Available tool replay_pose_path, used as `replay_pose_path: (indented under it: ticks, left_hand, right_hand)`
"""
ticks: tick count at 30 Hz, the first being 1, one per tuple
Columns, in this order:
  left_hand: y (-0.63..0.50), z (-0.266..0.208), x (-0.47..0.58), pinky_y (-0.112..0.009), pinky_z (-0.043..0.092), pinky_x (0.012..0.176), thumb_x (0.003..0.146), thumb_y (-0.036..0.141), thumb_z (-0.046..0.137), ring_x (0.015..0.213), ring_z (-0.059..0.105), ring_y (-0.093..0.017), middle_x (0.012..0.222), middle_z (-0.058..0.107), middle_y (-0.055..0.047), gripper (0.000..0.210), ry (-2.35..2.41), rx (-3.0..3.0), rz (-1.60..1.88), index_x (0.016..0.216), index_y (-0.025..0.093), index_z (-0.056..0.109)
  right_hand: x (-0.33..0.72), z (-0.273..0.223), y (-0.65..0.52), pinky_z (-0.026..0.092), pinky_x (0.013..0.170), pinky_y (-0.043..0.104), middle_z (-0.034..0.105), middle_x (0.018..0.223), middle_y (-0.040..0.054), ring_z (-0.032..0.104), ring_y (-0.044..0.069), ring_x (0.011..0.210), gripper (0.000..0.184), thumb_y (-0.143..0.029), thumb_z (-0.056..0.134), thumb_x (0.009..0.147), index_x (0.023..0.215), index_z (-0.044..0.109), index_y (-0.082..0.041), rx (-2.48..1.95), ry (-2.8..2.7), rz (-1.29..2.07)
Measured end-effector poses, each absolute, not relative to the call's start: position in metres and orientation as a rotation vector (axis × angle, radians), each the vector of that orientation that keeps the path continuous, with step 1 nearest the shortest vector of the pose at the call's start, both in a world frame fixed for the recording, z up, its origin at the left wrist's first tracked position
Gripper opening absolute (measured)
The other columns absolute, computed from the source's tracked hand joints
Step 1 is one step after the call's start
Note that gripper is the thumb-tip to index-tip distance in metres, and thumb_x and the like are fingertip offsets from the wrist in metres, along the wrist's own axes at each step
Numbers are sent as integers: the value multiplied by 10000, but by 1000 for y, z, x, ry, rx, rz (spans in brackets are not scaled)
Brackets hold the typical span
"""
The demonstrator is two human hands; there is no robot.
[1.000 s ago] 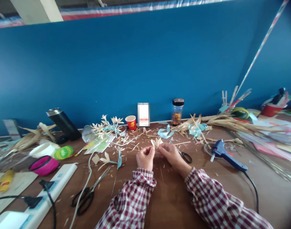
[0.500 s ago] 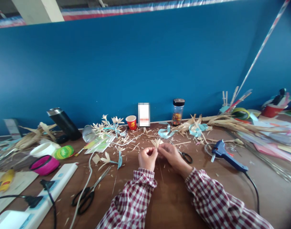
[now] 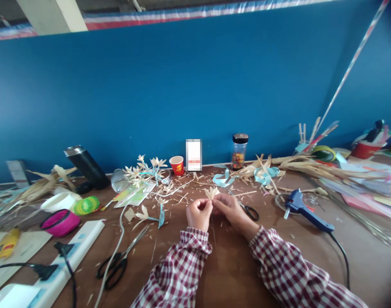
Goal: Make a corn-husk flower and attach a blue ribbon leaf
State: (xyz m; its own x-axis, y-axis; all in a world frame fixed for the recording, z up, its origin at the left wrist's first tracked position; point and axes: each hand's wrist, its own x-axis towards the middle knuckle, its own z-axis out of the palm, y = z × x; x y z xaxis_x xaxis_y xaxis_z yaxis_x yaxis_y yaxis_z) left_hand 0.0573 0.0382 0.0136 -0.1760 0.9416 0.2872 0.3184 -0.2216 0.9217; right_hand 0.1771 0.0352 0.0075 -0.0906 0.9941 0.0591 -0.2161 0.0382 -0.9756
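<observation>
Between my hands is a pale flower (image 3: 211,193) that looks made of dried husk, its petals spread upward. My left hand (image 3: 199,213) pinches its base from the left, thumb and forefinger together. From the right, my right hand (image 3: 231,209) grips the same base with its fingertips; the stem end is hidden by the fingers. Partly behind my right hand lies a pair of black-handled scissors (image 3: 251,212). To the left of my hands rests another husk flower (image 3: 145,213) with a blue-wrapped stem. A bunch of finished-looking husk flowers (image 3: 147,170) lies farther back.
A blue glue gun (image 3: 306,210) lies at right, its cord running forward. Larger scissors (image 3: 118,261) and a white power strip (image 3: 75,256) are at left. Behind stand a red paper cup (image 3: 177,166), a lidded jar (image 3: 239,152) and a leaning black flask (image 3: 88,167). Husk scraps litter the table.
Almost nothing differs. The flower's petals look slightly turned between my fingers, and the whole view has shifted a little.
</observation>
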Motion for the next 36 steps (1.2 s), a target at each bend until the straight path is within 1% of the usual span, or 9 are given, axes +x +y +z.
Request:
replay_pose_path:
  ticks: [7, 14, 21, 28, 33, 36]
  left_hand:
    - [39, 14, 58, -261, 483, 526, 647, 250, 626, 539, 616, -174, 581, 674, -51, 120, 1460, 1486, 1440, 629, 143, 674]
    - [40, 9, 57, -257, 481, 533, 661, 280, 618, 551, 618, -172, 593, 670, -50, 149, 1450, 1487, 1429, 651, 140, 670]
    - [40, 7, 57, -255, 477, 533, 662, 285, 613, 550, 613, -167, 591, 665, -45, 150, 1451, 1503, 1425, 646, 144, 663]
    - [41, 7, 56, -268, 478, 546, 660, 280, 619, 553, 614, -175, 593, 668, -58, 153, 1457, 1493, 1413, 649, 136, 669]
    - [39, 8, 56, -286, 486, 560, 667, 279, 621, 574, 619, -187, 621, 677, -72, 157, 1453, 1513, 1410, 665, 132, 676]
    - [39, 7, 57, -288, 491, 558, 667, 272, 624, 568, 619, -188, 611, 673, -78, 157, 1448, 1521, 1411, 662, 124, 678]
  right_hand:
    - [176, 11, 33, 453, 560, 235, 582, 640, -9, 542, 118, 589, 260, -401, 667, 679, 730, 571, -164, -980, -1154, 1334]
    - [177, 12, 33, 427, 547, 224, 568, 616, -13, 525, 104, 565, 242, -379, 641, 710, 703, 560, -151, -985, -1211, 1317]
    - [177, 11, 34, 411, 521, 221, 571, 605, -10, 518, 106, 551, 248, -391, 627, 716, 702, 570, -150, -1002, -1252, 1287]
    - [178, 9, 34, 410, 539, 223, 570, 605, -11, 515, 105, 555, 228, -375, 609, 739, 716, 583, -150, -994, -1284, 1266]
    - [179, 8, 36, 393, 513, 219, 563, 595, -14, 493, 99, 525, 249, -396, 617, 725, 708, 585, -150, -1037, -1302, 1247]
    - [178, 9, 36, 362, 481, 205, 542, 563, -21, 468, 90, 502, 254, -395, 609, 731, 683, 576, -148, -1058, -1317, 1218]
